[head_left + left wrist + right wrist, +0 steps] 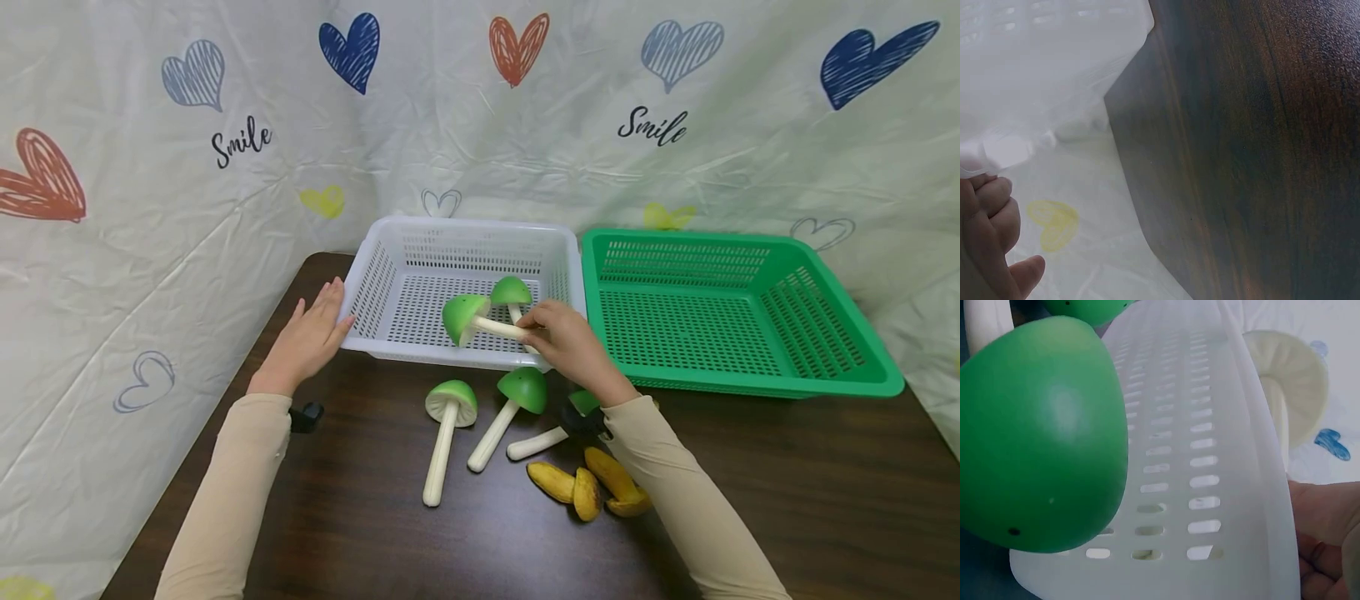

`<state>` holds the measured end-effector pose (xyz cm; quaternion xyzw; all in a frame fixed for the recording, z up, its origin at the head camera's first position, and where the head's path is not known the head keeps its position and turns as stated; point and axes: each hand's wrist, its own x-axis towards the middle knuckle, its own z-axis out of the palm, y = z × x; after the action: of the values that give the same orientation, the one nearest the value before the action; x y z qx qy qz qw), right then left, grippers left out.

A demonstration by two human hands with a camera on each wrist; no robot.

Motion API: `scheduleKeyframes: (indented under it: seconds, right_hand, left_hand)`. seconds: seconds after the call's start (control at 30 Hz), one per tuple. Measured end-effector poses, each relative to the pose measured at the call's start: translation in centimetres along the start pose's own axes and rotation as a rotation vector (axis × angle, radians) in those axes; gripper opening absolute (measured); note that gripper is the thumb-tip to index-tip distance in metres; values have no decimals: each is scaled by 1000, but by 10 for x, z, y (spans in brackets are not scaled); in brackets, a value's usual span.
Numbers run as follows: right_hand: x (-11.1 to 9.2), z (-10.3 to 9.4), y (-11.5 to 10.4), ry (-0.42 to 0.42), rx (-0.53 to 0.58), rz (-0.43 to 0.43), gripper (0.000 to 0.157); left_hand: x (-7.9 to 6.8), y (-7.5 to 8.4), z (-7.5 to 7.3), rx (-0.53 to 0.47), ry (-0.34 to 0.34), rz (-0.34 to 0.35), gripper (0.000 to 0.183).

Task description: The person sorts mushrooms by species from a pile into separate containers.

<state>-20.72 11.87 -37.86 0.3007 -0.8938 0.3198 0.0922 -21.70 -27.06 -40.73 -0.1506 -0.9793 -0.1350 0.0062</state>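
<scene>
My right hand (566, 342) pinches the pale stem of a green-capped toy mushroom (460, 320) over the white basket (480, 354). The cap points left, and in the right wrist view its pale underside (1297, 381) shows beyond the basket rim. Behind it, another green-capped mushroom (512, 291) lies in the basket, its stem partly hidden by that hand. At the basket's left side, my left hand (306, 337) lies with fingers straight, touching the rim; in the left wrist view only part of the hand (991, 231) appears.
In front of the basket lie green-capped mushrooms (442, 442), (522, 390) and a third mushroom (536, 444) partly under the right wrist. Two yellow-brown mushrooms (551, 481), (611, 471) lie nearer. A green basket (750, 383) stands right of the white one, before a heart-printed cloth (450, 125).
</scene>
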Motion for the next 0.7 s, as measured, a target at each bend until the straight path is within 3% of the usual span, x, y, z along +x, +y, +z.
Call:
scheduleKeyframes:
  seconds: [0.43,0.7]
  right_hand:
    - [2,2,3,-42,1,16,15]
    - [1,2,11,7,53,39,20]
  left_hand:
    - [-1,3,-2,0,-10,-5,68]
    - [-2,4,-2,2,-15,-11,67]
